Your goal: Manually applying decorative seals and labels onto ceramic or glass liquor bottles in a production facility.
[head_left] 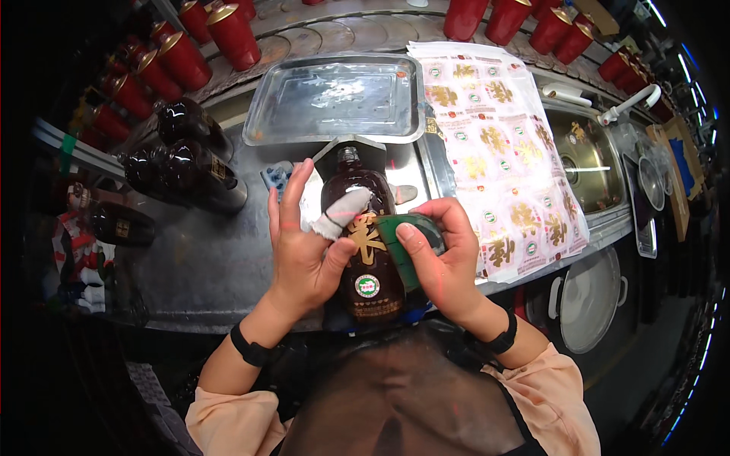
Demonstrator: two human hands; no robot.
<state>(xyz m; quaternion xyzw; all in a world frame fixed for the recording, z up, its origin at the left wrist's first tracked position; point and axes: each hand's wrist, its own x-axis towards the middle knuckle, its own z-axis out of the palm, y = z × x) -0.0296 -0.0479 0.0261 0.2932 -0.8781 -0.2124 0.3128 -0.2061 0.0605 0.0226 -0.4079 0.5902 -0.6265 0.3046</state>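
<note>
A dark brown glass bottle with gold lettering and a round green-and-white mark lies in front of me, its threaded, uncapped neck pointing away. My left hand is at its left side, fingers spread. White cloth, bound by a dark band, seems to be wrapped round the index finger and touches the bottle. In my right hand, a thin green flat piece, like a plastic scraper, is pinched between thumb and fingers, its edge against the gold lettering. Whatever supports the bottle underneath is mostly hidden.
Beyond the bottle lies a metal tray. Printed decal sheets cover the right side, beside a sink. More dark bottles stand at left. Red bottles line the far conveyor. A white basin sits below right.
</note>
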